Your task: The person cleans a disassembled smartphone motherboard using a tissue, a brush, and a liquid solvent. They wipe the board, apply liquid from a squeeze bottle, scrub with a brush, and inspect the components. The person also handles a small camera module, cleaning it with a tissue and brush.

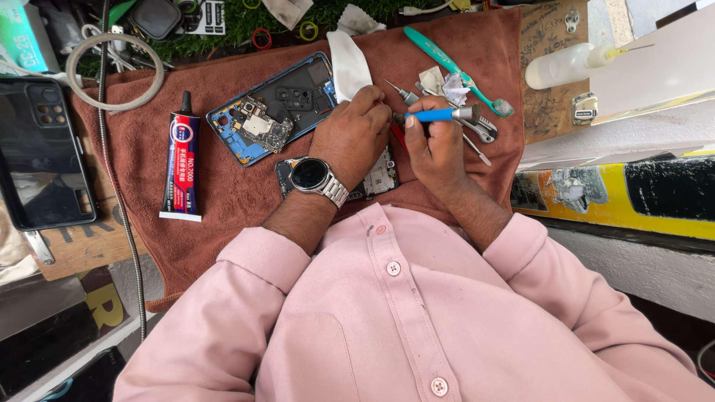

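Observation:
My left hand [350, 134], with a round wristwatch [313, 175] on the wrist, presses down on an opened phone with its circuit board exposed [378, 177], which lies on a brown towel [223, 193]. Most of that phone is hidden under my hands. My right hand [436, 149] grips a blue-handled screwdriver [439, 115], held sideways with its metal cap pointing right. Its tip is hidden between my two hands. A second opened phone with a blue frame [272, 108] lies just left of my left hand.
A black and red glue tube [182, 160] lies on the towel's left. A white cloth [348, 63], teal toothbrush [454, 67], tweezers [477, 134] and small tools sit behind my hands. A dark phone [41, 156] and cable loop [112, 74] are far left, a plastic bottle [566, 65] far right.

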